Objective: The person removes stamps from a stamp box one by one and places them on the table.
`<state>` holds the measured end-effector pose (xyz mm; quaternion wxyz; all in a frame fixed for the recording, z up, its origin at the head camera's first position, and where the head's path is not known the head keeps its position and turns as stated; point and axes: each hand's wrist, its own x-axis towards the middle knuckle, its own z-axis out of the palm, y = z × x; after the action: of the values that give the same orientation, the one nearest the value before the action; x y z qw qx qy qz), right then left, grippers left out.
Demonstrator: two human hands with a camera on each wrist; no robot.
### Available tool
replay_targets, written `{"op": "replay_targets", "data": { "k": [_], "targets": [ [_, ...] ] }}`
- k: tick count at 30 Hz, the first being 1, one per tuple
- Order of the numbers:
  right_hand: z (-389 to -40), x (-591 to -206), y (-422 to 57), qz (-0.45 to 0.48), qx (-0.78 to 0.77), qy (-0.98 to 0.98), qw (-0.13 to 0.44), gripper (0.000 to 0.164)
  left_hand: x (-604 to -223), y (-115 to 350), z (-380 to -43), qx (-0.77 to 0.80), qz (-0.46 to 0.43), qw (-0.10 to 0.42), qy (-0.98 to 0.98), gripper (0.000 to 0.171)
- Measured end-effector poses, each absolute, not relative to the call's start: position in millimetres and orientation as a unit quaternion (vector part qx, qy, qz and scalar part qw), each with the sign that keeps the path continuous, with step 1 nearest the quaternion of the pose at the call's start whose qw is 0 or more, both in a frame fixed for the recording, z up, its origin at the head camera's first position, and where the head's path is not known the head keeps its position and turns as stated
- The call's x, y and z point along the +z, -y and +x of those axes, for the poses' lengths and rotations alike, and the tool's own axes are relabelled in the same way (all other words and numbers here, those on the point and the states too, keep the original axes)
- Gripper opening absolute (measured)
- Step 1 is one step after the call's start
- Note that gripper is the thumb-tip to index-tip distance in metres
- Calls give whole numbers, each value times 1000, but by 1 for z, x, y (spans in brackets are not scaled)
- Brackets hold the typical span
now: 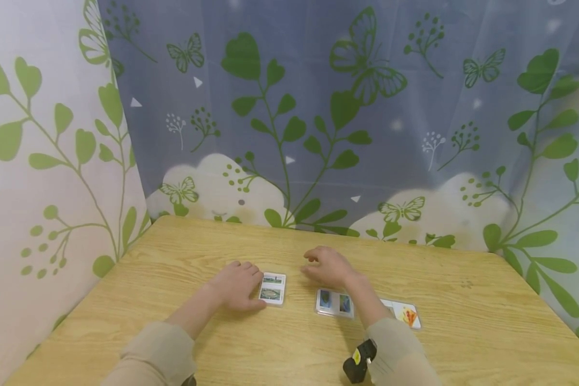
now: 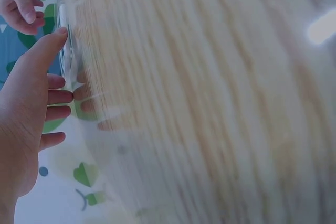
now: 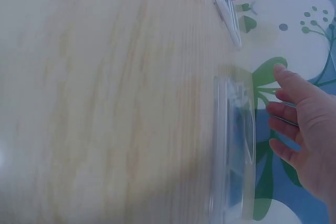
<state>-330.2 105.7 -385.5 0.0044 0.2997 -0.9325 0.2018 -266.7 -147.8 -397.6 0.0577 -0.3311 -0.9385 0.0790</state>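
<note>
A small white-edged card stack with two landscape pictures lies on the wooden table. My left hand rests beside its left edge, thumb and fingers spread around that side. In the left wrist view the left hand's fingers look nearly straight. To the right, my right hand hovers above the table with loosely bent fingers and nothing in them. Just nearer to me than that hand is a clear case with two bluish pictures. A white card with an orange picture lies further right, partly hidden by the right forearm.
The wood-grain table meets a blue and white curtain with leaves and butterflies at its far edge. A black wrist camera sits under the right sleeve.
</note>
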Motion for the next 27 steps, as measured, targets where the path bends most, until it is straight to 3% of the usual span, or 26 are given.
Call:
{"op": "replay_targets", "data": {
  "k": [13, 27],
  "targets": [
    [-322, -380, -78, 228, 361, 904, -33, 22, -398, 150, -268, 102, -348, 75, 929, 62],
    [-318, -390, -63, 174, 454, 873, -33, 23, -396, 148, -267, 107, -354, 80, 926, 59]
  ]
}}
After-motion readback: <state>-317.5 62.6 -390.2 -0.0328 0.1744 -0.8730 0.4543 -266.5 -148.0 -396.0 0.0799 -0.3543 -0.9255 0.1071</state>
